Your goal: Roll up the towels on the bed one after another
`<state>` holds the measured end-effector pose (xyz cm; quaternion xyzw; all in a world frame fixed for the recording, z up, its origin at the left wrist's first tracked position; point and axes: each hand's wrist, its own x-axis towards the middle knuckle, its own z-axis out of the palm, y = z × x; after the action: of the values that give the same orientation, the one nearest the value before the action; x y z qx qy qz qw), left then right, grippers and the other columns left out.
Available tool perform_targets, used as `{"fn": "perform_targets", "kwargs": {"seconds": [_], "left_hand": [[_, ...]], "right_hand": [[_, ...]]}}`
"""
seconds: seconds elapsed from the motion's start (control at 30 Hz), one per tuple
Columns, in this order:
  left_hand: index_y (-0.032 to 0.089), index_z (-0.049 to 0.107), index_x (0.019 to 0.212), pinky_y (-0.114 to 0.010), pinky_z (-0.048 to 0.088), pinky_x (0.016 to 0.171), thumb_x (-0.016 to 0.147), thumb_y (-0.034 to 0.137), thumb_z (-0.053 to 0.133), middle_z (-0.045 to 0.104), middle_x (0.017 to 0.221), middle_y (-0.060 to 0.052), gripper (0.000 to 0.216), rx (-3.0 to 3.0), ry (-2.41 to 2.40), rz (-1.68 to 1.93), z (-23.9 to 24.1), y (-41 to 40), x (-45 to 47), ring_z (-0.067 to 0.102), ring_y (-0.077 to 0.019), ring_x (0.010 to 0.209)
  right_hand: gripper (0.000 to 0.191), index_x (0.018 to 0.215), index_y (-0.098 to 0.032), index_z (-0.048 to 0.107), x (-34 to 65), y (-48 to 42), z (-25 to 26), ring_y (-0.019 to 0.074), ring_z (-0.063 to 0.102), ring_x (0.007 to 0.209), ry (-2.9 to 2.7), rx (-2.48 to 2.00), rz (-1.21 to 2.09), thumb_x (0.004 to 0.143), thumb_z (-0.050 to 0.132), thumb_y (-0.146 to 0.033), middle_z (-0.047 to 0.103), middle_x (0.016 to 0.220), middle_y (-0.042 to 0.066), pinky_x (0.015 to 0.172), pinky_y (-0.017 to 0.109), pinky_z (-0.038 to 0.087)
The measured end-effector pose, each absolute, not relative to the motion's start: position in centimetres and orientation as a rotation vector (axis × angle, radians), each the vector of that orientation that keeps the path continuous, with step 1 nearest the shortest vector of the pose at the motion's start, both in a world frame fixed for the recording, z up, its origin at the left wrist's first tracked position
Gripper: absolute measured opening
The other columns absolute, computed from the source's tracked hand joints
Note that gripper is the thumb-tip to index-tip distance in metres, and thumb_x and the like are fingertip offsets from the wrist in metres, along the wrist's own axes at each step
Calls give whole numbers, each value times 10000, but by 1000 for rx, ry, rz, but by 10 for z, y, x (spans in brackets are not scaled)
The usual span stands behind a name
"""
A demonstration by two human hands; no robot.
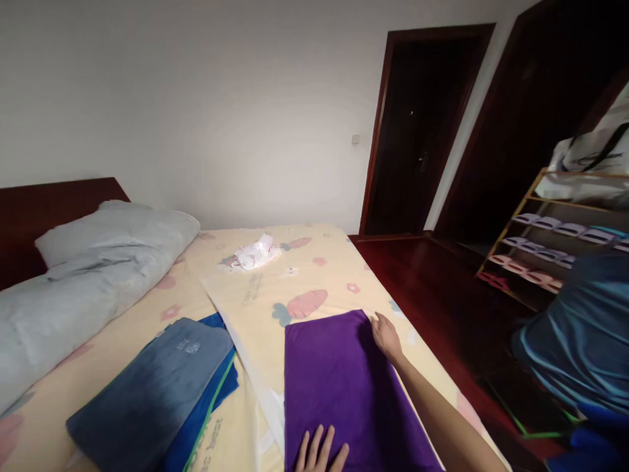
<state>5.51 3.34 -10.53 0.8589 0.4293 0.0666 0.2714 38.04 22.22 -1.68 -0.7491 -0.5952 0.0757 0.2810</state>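
Cloth (329,373), one purple, beneath one left hand (320,453)

Purple cloth (329,367) on patterned bed (339,262), left grip (320,453) on top, right grip (386,335) by its right edge

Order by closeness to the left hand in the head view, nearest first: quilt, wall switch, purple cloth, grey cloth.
1. Purple cloth, under the left hand
2. Grey cloth, to the left
3. Quilt, farther left
4. Wall switch, far ahead
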Motion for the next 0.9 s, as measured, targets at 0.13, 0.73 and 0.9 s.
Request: {"fn": "perform_targets", "kwargs": {"seconds": [0.13,0.73,0.9], "left_hand": [[468,193,1470,-583,179,1177,930,520,380,130,1571,55,574,2461,1144,231,-43,18,51,173,-297,1442],[334,485,1370,-358,124,1186,727,114,611,286,1551,38,691,2232,1381,274,4,-27,-6,227,-211,1431],[193,647,1146,-296,335,1082,824,219,556,585,1299,-78,336,1953,1621,511,0,-16,-1,504,-197,1232]], "right_hand": [[420,1151,-138,638,350,112,-2,238,476,1251,-1810,-1814,287,927,339,-330,527,1328,145,1111,385,331],[465,1230,-165,613,397,-66,-27,234,579,1153,-2015,-1625,703,825,465,-339,628,1250,106,1035,365,412],[482,1161,-180,600,403,-43,-36,244,643,1039,-1783,-1742,762,872,389,-503,683,1139,98,925,354,479]]}}
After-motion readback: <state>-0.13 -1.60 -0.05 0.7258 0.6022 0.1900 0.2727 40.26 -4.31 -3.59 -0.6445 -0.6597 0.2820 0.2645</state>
